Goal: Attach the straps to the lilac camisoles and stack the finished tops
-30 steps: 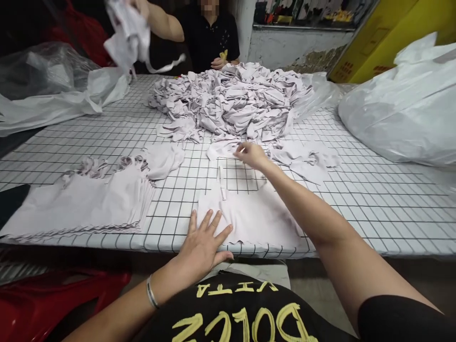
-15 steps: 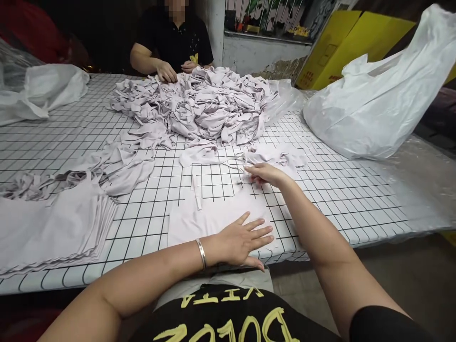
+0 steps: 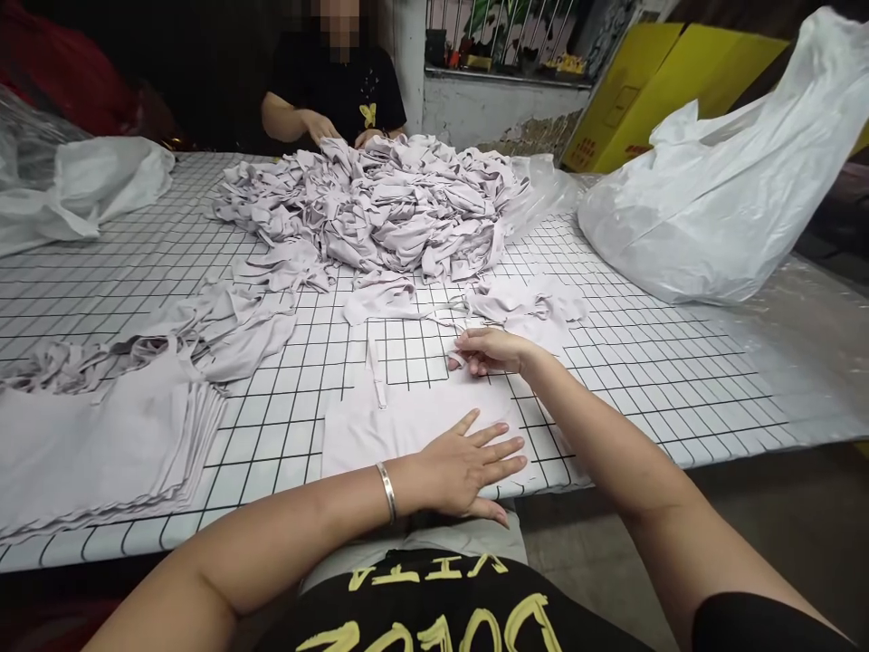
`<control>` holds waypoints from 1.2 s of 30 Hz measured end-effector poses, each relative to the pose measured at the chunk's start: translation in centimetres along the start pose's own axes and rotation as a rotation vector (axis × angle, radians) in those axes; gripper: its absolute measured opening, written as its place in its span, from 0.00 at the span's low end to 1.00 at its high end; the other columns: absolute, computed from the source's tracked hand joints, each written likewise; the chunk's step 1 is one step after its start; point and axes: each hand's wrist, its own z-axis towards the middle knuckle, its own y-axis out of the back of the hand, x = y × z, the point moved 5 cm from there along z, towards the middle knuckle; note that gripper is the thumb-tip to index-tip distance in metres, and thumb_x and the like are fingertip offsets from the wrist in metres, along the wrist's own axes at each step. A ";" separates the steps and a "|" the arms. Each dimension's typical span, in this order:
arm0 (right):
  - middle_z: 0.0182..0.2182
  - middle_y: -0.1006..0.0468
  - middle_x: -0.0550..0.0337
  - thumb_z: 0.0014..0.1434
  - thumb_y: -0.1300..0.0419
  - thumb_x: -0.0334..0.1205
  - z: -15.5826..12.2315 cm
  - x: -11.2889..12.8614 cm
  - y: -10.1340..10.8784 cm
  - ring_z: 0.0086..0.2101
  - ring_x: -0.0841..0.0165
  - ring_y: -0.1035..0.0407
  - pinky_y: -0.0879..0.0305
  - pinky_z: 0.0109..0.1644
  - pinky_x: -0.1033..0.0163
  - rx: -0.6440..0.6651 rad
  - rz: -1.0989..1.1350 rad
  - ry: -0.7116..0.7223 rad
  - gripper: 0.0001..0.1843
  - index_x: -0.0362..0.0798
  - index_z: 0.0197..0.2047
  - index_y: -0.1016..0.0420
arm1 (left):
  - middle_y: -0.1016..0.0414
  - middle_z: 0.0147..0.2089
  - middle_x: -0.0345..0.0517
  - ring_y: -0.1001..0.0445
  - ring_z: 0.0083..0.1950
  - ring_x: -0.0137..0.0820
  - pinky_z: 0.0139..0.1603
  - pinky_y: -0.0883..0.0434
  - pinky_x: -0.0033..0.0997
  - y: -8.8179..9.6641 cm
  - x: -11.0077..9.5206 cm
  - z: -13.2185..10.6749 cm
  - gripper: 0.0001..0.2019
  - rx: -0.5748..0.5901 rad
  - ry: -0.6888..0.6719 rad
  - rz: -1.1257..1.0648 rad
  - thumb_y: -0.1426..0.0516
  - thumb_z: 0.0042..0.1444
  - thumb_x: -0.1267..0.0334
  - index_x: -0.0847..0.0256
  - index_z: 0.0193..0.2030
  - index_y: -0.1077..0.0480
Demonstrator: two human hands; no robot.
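A pale lilac-grey camisole lies flat before me at the table's near edge. My left hand, with a silver bangle at the wrist, rests flat on its lower right part, fingers spread. One shoulder strap lies folded over at the camisole's upper left. At the upper right, my right hand has its thumb and fingers closed on the other strap, partly hidden by the fingers. Just beyond this hand lie loose pale garments with thin straps.
A stack of flat camisoles is at the left, with crumpled ones behind it. A large heap of garments fills the table's far middle, where a person in black handles them. A white plastic bag stands right; a yellow box is behind.
My right hand has come slightly nearer and left, drawing the strap toward the camisole. My left hand stays flat. The person across has shifted their hands at the heap.
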 end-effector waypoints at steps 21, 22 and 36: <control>0.30 0.22 0.54 0.61 0.49 0.21 1.9 12.3 4.7 0.32 0.73 0.25 0.24 0.35 0.70 -0.407 0.424 0.265 0.09 0.42 0.37 0.34 | 0.53 0.73 0.50 0.64 0.75 0.43 0.69 0.73 0.59 0.3 -0.1 0.1 0.37 0.020 0.009 -0.193 0.56 0.62 0.38 0.60 0.70 0.48; 0.30 0.22 0.53 0.60 0.48 0.20 1.0 12.1 4.2 0.33 0.72 0.24 0.24 0.37 0.69 -0.394 0.393 0.316 0.09 0.42 0.37 0.34 | 0.51 0.72 0.50 0.62 0.74 0.43 0.70 0.72 0.59 0.6 0.1 0.2 0.36 0.019 0.027 -0.293 0.55 0.62 0.39 0.59 0.69 0.46; 0.38 0.23 0.60 0.48 0.29 0.41 -13.1 -6.0 -4.9 0.36 0.69 0.26 0.27 0.44 0.60 -0.608 0.320 0.514 0.17 0.54 0.41 0.27 | 0.23 0.39 0.51 0.23 0.40 0.31 0.45 0.25 0.35 6.1 7.2 3.4 0.04 -0.606 0.681 -2.218 0.46 0.62 0.70 0.67 0.40 0.30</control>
